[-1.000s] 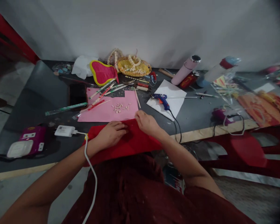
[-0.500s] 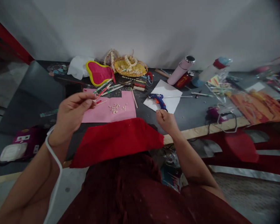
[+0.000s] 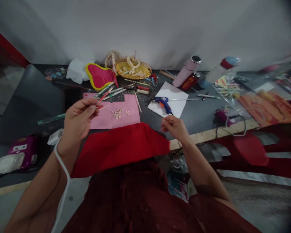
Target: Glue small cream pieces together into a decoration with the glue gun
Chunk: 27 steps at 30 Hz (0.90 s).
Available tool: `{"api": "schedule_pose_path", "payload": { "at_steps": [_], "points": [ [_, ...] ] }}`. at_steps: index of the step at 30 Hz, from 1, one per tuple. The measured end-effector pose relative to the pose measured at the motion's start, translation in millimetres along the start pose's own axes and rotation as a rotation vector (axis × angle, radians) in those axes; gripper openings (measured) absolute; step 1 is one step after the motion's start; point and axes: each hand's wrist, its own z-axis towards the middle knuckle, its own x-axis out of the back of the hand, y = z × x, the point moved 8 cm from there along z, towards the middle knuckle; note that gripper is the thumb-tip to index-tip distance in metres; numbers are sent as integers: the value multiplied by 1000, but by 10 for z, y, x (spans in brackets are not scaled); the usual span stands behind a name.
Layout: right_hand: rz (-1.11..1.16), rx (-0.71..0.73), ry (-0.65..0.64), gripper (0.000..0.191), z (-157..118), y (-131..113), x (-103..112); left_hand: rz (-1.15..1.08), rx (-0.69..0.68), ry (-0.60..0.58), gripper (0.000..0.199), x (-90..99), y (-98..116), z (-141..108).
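Note:
My left hand point(image 3: 79, 119) is raised over the left side of a pink sheet point(image 3: 102, 122), thumb and fingertips pinched on a thin stick point(image 3: 104, 107), pale with a red part near the fingers. Several small pale pieces point(image 3: 117, 113) lie on the sheet. My right hand point(image 3: 174, 127) hovers by the table's front edge, fingers curled together; anything inside them is hidden. Just beyond it a blue glue gun point(image 3: 164, 104) rests on white paper point(image 3: 178, 104), its handle end close to my fingertips. Red cloth point(image 3: 118, 144) lies between my arms along the edge.
Behind the sheet are pliers point(image 3: 142, 88), a yellow basket point(image 3: 120, 72) and a pink heart-like piece with yellow trim point(image 3: 100, 76). A pink flask point(image 3: 186, 72), a red can point(image 3: 191, 81) and a bottle point(image 3: 214, 72) stand right of centre. A purple device point(image 3: 24, 149) sits left.
My right hand's fist has loosened slightly and its fingers sit a little lower, apart from the glue gun's handle. My left hand still pinches the stick. The view has shifted slightly.

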Motion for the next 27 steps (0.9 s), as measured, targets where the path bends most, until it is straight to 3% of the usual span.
{"api": "schedule_pose_path", "payload": {
  "at_steps": [4,7,9,12,15,20,24,27],
  "points": [
    [-459,38,-8,41,-60,-34,275,42,-53,63,19,245,250,14],
    [-732,187,15,39,-78,-300,224,19,-98,156,24,312,314,72],
    [-731,359,15,28,-72,-588,2,-25,-116,160,26,210,227,105],
    [-628,530,-61,22,30,-917,-471,12,-44,89,25,-78,-108,99],
    [-636,557,-165,37,263,-1014,-954,136,-5,11,31,-291,-428,17],
    [-794,714,-296,47,549,-1064,-1627,398,-63,-41,31,-301,-638,-101],
    [-869,844,-433,38,590,-1085,-1912,447,-75,-18,31,-222,-676,-103],
    [-881,857,-464,33,621,-1060,-1871,410,-11,42,32,-153,-732,-70]
  ]
}}
